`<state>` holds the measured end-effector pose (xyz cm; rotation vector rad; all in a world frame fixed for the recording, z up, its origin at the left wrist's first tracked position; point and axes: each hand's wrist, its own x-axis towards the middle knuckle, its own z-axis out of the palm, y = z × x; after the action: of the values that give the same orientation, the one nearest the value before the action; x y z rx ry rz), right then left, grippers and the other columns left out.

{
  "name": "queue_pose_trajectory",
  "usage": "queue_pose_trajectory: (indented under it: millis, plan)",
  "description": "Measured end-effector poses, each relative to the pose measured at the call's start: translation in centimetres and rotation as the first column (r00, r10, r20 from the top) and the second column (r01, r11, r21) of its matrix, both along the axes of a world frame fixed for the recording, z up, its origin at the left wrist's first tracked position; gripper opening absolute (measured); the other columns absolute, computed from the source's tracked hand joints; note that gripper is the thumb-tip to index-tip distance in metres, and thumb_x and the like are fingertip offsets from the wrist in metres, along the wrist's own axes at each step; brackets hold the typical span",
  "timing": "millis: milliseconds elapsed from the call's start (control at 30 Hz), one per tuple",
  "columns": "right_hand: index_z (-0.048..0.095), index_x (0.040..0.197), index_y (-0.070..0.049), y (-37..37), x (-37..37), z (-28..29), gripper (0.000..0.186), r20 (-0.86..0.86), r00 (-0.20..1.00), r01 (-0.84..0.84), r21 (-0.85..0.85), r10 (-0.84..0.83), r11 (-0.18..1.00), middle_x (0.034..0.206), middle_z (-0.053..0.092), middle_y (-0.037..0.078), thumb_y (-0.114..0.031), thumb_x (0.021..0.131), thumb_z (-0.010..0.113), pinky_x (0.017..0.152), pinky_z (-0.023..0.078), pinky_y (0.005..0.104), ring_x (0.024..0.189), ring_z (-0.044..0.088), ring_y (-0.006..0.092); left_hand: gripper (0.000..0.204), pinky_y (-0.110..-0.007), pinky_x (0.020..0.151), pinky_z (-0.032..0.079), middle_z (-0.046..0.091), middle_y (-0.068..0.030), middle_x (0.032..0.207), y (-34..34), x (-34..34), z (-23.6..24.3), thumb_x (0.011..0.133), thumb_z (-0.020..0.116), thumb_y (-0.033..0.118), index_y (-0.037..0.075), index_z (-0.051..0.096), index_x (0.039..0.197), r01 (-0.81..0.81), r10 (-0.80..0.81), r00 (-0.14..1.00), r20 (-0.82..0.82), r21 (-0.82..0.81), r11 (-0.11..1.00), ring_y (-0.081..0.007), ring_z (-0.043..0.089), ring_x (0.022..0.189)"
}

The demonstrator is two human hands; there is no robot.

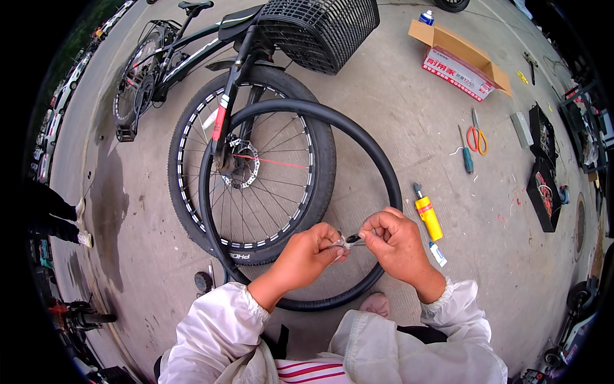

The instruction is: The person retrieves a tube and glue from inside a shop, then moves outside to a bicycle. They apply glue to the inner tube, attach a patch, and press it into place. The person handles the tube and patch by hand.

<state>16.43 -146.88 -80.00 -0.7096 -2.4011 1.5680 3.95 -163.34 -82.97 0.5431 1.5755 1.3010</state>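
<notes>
My left hand (312, 253) and my right hand (398, 244) meet over the loop of a black inner tube (374, 153). Between their fingertips is a small black piece (352, 238) with thin clear film around it; its exact kind is too small to tell. The fingers of my left hand pinch the film side, while my right thumb and forefinger grip the black end. The tube lies partly across the front wheel (320, 185) of a bicycle, whose tyre is on the rim.
A yellow tool (428, 217) and a small white-and-blue tube (438, 254) lie right of my hands. Farther off are a screwdriver (467, 157), orange-handled scissors (481, 144), an open cardboard box (457, 70) and a black toolbox (542, 192). Another person's legs (54, 211) are at the left.
</notes>
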Motion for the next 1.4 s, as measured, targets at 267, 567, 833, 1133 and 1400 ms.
queue_pose_trajectory:
  millis: [267, 567, 833, 1133, 1400]
  plan:
    - [0.067, 0.083, 0.0, 0.5, 0.2, -1.2, 0.008, 0.017, 0.999, 0.037, -0.12, -0.036, 0.992, 0.078, 0.057, 0.005, -0.008, 0.083, 0.071, 0.059, 0.042, 0.0269, 0.063, 0.049, 0.0119, 0.007, -0.021, 0.058, 0.039, 0.059, 0.0033, 0.075, -0.5, -1.0, -0.3, 0.093, 0.063, 0.007, 0.0, 0.064, 0.093, 0.112, -0.112, 0.993, 0.023, -0.014, 0.994, -0.002, 0.049, 0.067]
    - [0.064, 0.085, 0.0, 0.4, 0.7, -0.9, 0.007, -0.102, 0.989, 0.097, -0.097, -0.106, 0.991, 0.075, 0.051, 0.002, -0.004, 0.084, 0.07, 0.057, 0.038, 0.0245, 0.064, 0.046, 0.0092, 0.01, -0.023, 0.062, 0.051, 0.066, -0.0049, 0.084, 0.8, 0.0, -0.5, 0.091, 0.057, 0.009, 0.0, 0.061, 0.092, -0.267, 0.283, 0.893, 0.35, -0.093, 0.959, -0.0103, 0.062, 0.068]
    - [0.062, 0.091, -0.001, 1.3, 1.9, -1.4, 0.007, -0.253, 0.911, 0.232, -0.34, -0.326, 0.911, 0.078, 0.056, -0.004, -0.003, 0.089, 0.068, 0.062, 0.038, 0.0207, 0.07, 0.046, 0.0036, 0.036, -0.032, 0.089, 0.05, 0.06, -0.0159, 0.127, 1.5, 0.5, -1.2, 0.099, 0.057, 0.024, 0.002, 0.061, 0.127, 0.113, -0.334, 0.752, -0.568, -0.388, 0.915, -0.0222, 0.064, 0.107]
    - [0.069, 0.085, -0.009, 1.2, 2.4, -0.3, 0.019, -0.43, 0.849, -0.027, 0.545, 0.307, 0.838, 0.086, 0.067, 0.002, -0.005, 0.068, 0.077, 0.07, 0.048, 0.0348, 0.08, 0.06, 0.0225, 0.032, -0.03, 0.098, 0.04, 0.069, -0.0109, 0.107, 2.4, -1.8, 2.1, 0.093, 0.061, 0.023, -0.005, 0.07, 0.106, 0.008, 0.005, 0.86, 0.511, -0.025, 1.0, -0.0171, 0.059, 0.105]
    - [0.069, 0.091, -0.007, 1.1, 2.6, -0.6, 0.022, -0.435, 0.845, -0.068, 0.487, 0.31, 0.871, 0.088, 0.068, 0.004, -0.005, 0.071, 0.076, 0.069, 0.049, 0.0332, 0.077, 0.06, 0.0219, 0.02, -0.029, 0.09, 0.045, 0.071, -0.0123, 0.104, 2.0, -2.3, 3.3, 0.085, 0.066, 0.006, -0.005, 0.071, 0.101, 0.109, -0.068, 0.901, 0.428, -0.073, 0.991, -0.0171, 0.063, 0.096]
